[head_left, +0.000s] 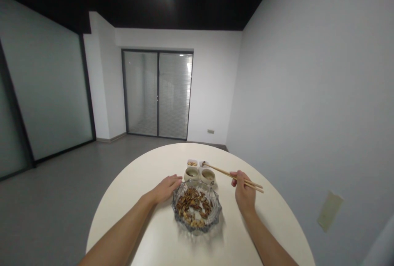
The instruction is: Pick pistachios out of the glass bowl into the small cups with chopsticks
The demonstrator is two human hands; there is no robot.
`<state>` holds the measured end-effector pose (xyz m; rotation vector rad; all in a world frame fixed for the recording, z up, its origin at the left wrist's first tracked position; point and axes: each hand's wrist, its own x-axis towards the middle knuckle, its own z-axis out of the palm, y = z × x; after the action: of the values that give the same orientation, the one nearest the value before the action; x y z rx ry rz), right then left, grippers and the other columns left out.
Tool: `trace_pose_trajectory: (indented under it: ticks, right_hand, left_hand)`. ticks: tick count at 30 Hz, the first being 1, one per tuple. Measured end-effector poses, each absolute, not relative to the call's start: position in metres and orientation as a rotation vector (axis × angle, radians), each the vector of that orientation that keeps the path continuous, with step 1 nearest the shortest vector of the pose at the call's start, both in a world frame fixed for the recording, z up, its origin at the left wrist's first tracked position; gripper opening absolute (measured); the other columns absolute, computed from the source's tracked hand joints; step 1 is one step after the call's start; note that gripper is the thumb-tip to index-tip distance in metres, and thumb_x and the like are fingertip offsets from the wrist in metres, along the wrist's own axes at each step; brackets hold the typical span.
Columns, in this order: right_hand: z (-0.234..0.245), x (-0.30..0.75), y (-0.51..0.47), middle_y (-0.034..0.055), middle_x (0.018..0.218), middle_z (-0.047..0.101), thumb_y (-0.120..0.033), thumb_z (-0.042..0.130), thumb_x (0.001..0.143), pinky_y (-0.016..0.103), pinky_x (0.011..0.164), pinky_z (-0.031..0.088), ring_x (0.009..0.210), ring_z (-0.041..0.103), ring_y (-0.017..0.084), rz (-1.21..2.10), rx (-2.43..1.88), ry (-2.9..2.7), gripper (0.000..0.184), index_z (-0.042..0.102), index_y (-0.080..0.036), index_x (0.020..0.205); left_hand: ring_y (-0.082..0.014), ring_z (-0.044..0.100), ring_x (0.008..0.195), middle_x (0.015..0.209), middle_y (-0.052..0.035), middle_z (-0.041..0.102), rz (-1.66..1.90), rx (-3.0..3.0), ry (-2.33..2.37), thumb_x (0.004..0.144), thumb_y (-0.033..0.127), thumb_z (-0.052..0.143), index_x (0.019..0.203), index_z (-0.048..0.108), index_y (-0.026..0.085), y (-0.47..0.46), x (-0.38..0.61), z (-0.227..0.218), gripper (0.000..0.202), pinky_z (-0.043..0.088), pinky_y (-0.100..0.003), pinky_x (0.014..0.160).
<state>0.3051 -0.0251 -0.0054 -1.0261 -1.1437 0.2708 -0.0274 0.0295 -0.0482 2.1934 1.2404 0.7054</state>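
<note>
My right hand (244,192) is closed around a pair of wooden chopsticks (221,170), which slant left over the table. Their tips meet over a small white dish (207,163) at the back right, with a small dark brown piece at the tips. My left hand (168,188) rests on the table with fingers stretched out, just left of a clear glass bowl (216,216). Many slim brown pieces (191,198), like seeds or nuts, lie in the bowl, with paler pieces (197,223) toward its near side. What the back-right dish holds is hard to make out.
Between bowl and dishes stand two small cups, a left one (187,177) and a right one (211,181). A white dish of pale pieces (192,163) sits behind the left cup. Everything stands on a round cream table (147,237); a white wall (308,93) rises on the right.
</note>
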Motion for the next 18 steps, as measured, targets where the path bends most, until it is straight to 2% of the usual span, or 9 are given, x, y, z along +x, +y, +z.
trace_pose_trajectory:
  ticks: [11, 18]
  right_hand:
    - [-0.012, 0.314, -0.013, 0.0010, 0.059, 0.057, -0.089, 0.045, 0.091, 0.032, 0.056, 0.043, 0.056, 0.054, 0.019, 0.221, -1.123, -1.184, 0.081, 0.080, -0.016, 0.085]
    - [-0.010, 0.313, -0.012, 0.0013, 0.060, 0.057, -0.088, 0.045, 0.092, 0.032, 0.056, 0.043, 0.057, 0.055, 0.019, 0.198, -1.130, -1.243, 0.080, 0.080, -0.017, 0.082]
  left_hand:
    - [-0.0341, 0.046, 0.150, 0.155, -0.0066, 0.062, 0.742, 2.221, 1.199, 0.105, 0.071, 0.030, 0.138, 0.073, 0.025, 0.029, -0.028, -0.048, 0.071, 0.027, -0.049, 0.130]
    - [-0.0365, 0.039, 0.155, 0.160, -0.0075, 0.057, 0.695, 2.175, 1.246, 0.103, 0.075, 0.029, 0.145, 0.067, 0.023, 0.029, -0.029, -0.048, 0.077, 0.020, -0.053, 0.132]
